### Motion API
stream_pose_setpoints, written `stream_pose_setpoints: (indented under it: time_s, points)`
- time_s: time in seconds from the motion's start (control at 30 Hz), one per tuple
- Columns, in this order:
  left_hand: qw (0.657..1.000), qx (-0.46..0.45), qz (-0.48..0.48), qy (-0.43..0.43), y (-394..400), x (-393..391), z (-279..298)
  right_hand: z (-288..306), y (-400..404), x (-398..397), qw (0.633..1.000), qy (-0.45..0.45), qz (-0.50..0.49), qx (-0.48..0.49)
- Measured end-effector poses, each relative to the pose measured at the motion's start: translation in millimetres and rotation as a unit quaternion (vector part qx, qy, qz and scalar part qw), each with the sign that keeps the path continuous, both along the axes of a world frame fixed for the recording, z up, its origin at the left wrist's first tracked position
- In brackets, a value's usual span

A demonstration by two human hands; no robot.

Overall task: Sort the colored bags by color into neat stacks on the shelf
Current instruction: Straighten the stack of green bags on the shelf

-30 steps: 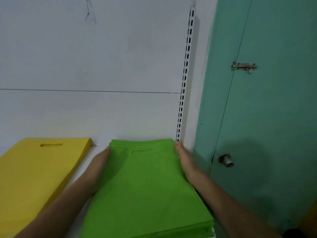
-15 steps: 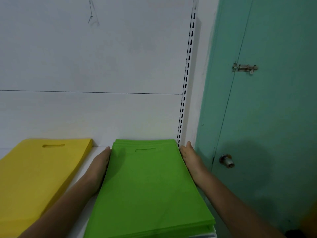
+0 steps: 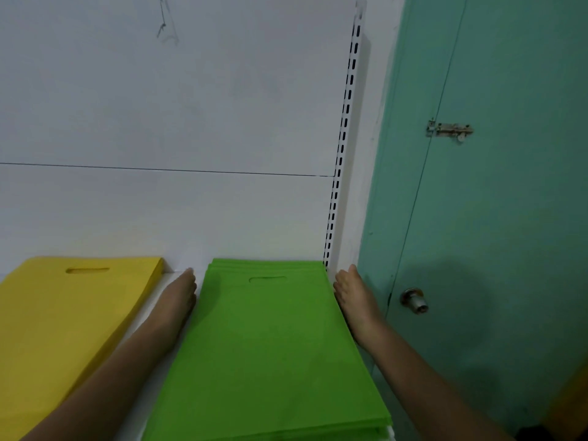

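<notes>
A stack of green bags (image 3: 267, 345) lies flat on the white shelf (image 3: 149, 319), its handle cut-out toward the back wall. My left hand (image 3: 179, 300) lies with straight fingers along the stack's left edge. Along the right edge my right hand (image 3: 354, 294) presses in the same flat way. To the left sits a stack of yellow bags (image 3: 63, 329), with a narrow strip of shelf between the two stacks.
A white back panel rises behind the shelf, with a slotted upright (image 3: 342, 154) at its right end. Right of that stands a teal door (image 3: 493, 218) with a bolt latch (image 3: 450, 130) and a metal knob (image 3: 413, 300).
Both hands have slid a little back from the far corners and now lie flat along the green stack's sides. The stack sits squarer against the back wall.
</notes>
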State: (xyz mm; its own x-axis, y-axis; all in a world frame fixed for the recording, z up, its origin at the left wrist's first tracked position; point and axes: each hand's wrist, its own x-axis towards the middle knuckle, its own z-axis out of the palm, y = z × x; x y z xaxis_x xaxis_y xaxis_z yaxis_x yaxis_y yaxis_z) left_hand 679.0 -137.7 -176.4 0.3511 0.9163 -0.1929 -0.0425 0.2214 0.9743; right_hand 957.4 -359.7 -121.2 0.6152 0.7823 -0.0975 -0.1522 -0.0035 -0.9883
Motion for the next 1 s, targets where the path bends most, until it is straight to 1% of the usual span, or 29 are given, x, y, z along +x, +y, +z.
stream_pose_setpoints:
  time_s: [0.03,0.07,0.1,0.13,0.17,0.2,0.23,0.3,0.33,0.37,0.5,0.6,0.67,0.73,0.77,0.83,0.9,0.97,1.0]
  points:
    - [1.0,0.009,-0.024,-0.006,-27.8,3.1,22.2,0.0,3.6,-3.1,1.0,-0.002,0.006,0.022]
    - [0.999,0.011,-0.045,-0.007,-57.4,9.5,47.5,2.1,5.7,-3.9,1.0,-0.013,0.016,0.006]
    - [0.998,0.032,-0.059,-0.001,-72.1,13.5,61.1,3.1,9.1,-4.0,1.0,-0.017,0.017,-0.002]
    - [0.998,0.033,-0.05,0.0,-78.8,13.3,66.8,0.7,11.5,-1.8,1.0,-0.005,0.02,-0.008]
    - [0.999,0.038,-0.023,-0.023,-75.8,14.2,67.3,-3.2,12.4,0.9,1.0,-0.018,0.018,-0.001]
    - [0.999,0.02,-0.007,-0.044,-65.5,13.5,64.1,-7.9,12.5,4.2,1.0,-0.028,0.01,-0.001]
    - [0.998,0.024,0.014,-0.047,-64.6,15.1,64.6,-7.3,12.0,2.7,1.0,-0.023,0.005,0.0]
    - [0.999,0.028,-0.002,-0.025,-62.8,22.7,61.7,-9.6,16.6,-0.3,0.996,-0.079,0.004,-0.03]
    - [0.999,0.035,-0.033,-0.002,-65.4,25.9,63.1,-8.3,19.3,0.3,0.993,-0.103,0.005,-0.053]
    - [0.998,0.046,-0.042,0.013,-70.6,30.1,68.1,-0.2,19.1,-2.6,0.99,-0.118,0.007,-0.076]
    - [0.998,0.046,-0.031,0.031,-64.5,37.2,77.5,18.1,21.4,-5.1,0.991,-0.096,0.025,-0.085]
    - [0.997,0.055,-0.033,0.038,-63.5,38.9,74.5,14.1,22.2,-5.6,0.988,-0.125,0.014,-0.094]
    - [0.999,0.032,-0.028,0.005,-68.7,35.6,76.1,16.6,15.6,-9.9,0.987,-0.137,0.013,-0.087]
    - [0.999,0.043,-0.003,0.005,-71.6,28.1,75.3,20.1,3.3,-15.0,0.985,-0.154,0.008,-0.078]
    - [0.998,0.064,-0.014,0.019,-71.1,24.3,71.9,19.7,-2.2,-16.5,0.984,-0.162,0.006,-0.072]
    - [0.992,0.101,-0.037,0.061,-75.0,20.4,64.7,15.8,-9.3,-12.9,0.986,-0.148,0.02,-0.068]
    - [0.986,0.123,-0.045,0.1,-78.3,22.0,61.5,13.5,-9.4,-17.3,0.984,-0.153,0.039,-0.082]
    - [0.973,0.166,-0.056,0.149,-79.8,26.8,64.7,9.0,-2.3,-15.7,0.981,-0.162,0.045,-0.098]
    - [0.969,0.167,-0.064,0.17,-77.6,27.8,68.0,7.4,3.3,-11.0,0.982,-0.149,0.049,-0.103]
